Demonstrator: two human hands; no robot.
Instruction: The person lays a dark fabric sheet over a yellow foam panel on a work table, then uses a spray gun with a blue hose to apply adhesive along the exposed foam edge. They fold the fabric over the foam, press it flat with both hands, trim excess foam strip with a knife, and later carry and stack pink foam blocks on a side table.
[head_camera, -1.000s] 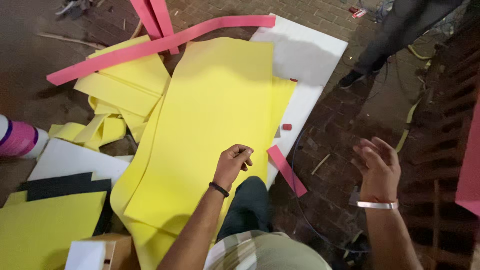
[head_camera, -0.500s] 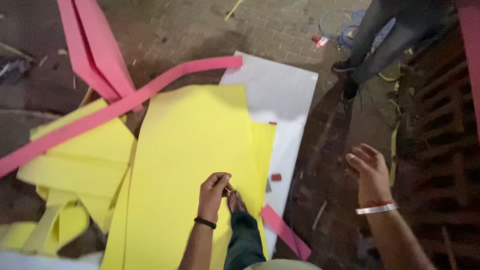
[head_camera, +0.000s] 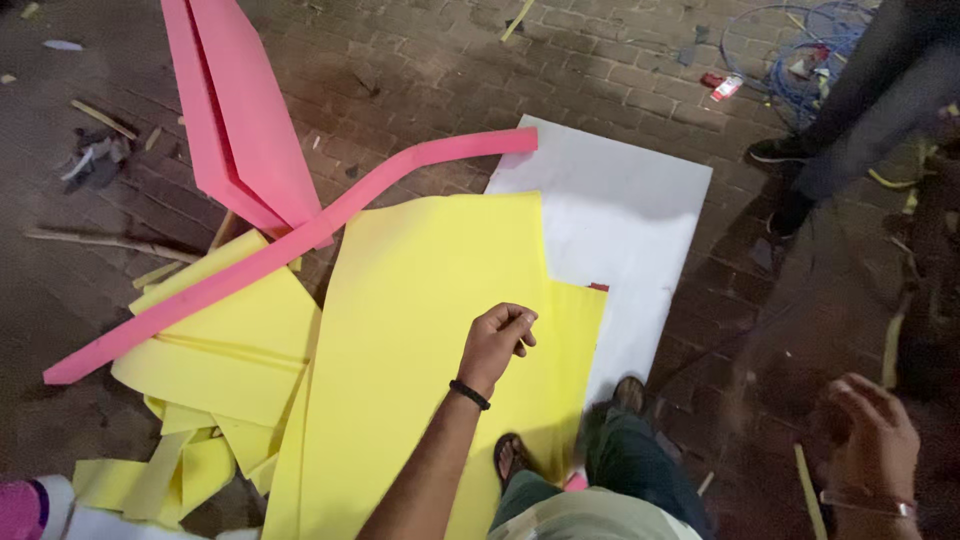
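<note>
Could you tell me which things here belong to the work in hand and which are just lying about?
In hand: left hand, closed over the large yellow sheet; white board beneath.
Lying about: pink strip, folded pink sheet, yellow offcuts, blue wire coil; right hand empty.

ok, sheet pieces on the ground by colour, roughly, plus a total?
Large yellow sheet under the left hand: 1
Yellow offcut heap, pieces overlap, separate count unclear: 1 heap
Pink pieces: 2, a long bent strip and a folded piece
White board: 1
Total: 5 groups. The right hand holds nothing visible.
</note>
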